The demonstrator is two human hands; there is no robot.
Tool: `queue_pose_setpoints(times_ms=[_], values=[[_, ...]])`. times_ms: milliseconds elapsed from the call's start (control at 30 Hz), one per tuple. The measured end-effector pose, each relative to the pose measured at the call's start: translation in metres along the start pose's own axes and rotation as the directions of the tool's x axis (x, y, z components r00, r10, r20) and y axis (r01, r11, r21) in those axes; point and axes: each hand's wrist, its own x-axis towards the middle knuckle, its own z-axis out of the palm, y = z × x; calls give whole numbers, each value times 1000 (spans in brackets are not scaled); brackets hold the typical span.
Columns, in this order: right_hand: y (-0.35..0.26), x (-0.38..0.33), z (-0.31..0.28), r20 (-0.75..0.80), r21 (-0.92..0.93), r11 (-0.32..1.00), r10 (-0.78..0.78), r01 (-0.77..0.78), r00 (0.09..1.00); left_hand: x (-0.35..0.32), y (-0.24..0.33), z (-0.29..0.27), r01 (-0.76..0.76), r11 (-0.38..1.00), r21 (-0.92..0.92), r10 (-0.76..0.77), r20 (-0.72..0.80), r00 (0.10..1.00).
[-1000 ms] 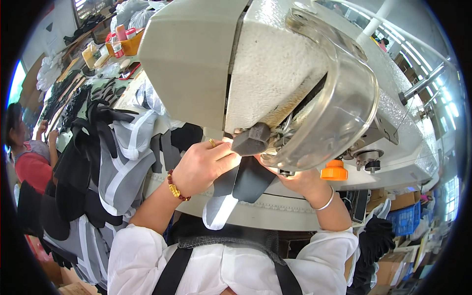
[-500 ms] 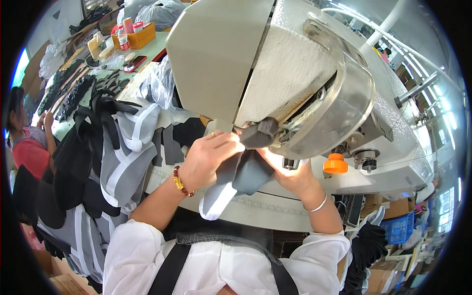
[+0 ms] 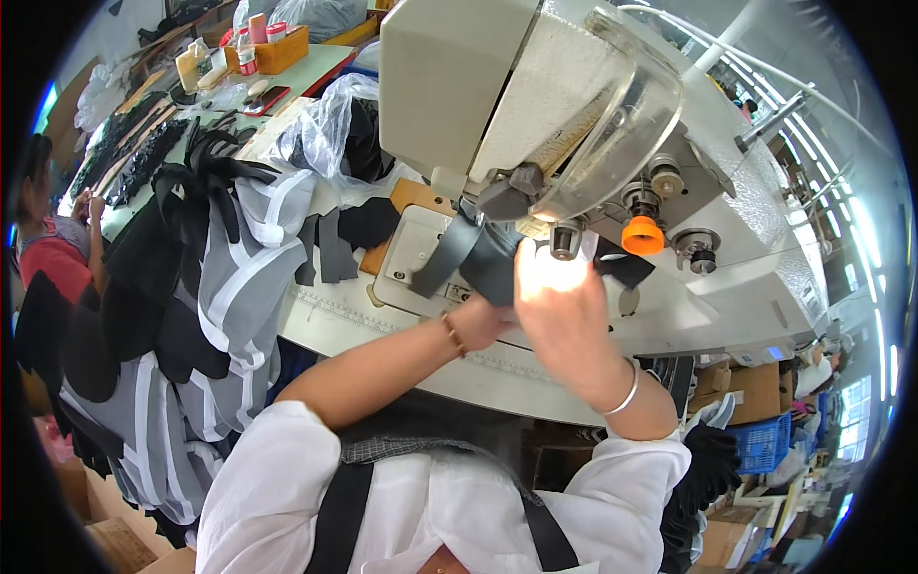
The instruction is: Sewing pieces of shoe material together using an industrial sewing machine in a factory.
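A dark grey fabric piece [image 3: 493,260] lies under the head of a sewing machine [image 3: 555,105], a strip curving off its left side. My right hand [image 3: 566,306] is at the fabric's right edge, fingers bent and pressed together on it; lamp glare washes out the fingertips. My left hand [image 3: 481,323] reaches in low from the left, by the fabric's lower edge. Its fingers are hidden beneath the cloth and behind my right hand. Just above the fabric sits a dark grey padded lump [image 3: 512,194] near the needle area. A black fabric end [image 3: 623,263] shows right of my right hand.
Grey and black cut pieces with white bands [image 3: 253,249] hang in a pile at left. An orange knob [image 3: 643,235] juts from the machine. Behind stand a clear plastic bag [image 3: 330,129] and an orange-yellow box [image 3: 279,53] of bottles. A person [image 3: 57,253] sits far left; a blue crate [image 3: 762,443] is at right.
My left hand has moved down and right, from beside the needle area to below the fabric. My right hand has come over the fabric's right side. The cloth now lies further under the machine head.
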Motion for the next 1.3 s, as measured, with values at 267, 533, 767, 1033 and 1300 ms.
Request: queue_pose_setpoints(times_ms=[267, 533, 767, 1033, 1300], values=[[6, 2, 71, -165, -314, 909, 233, -275, 958, 17, 2, 34, -139, 981, -137, 128, -89, 988], [41, 4, 181, -377, 246, 910, 407, -334, 832, -75, 42, -35, -31, 656, 754, 256, -183, 949], [36, -14, 119, -521, 262, 964, 178, -42, 835, -67, 117, -52, -220, -613, 759, 758, 643, 104], [24, 2, 74, -598, 270, 890, -144, 367, 788, -56, 160, -21, -621, -448, 643, 591, 734, 335], [-9, 5, 74, -610, 380, 878, 3, 289, 792, -61, 164, -27, -693, -181, 698, 618, 629, 472]])
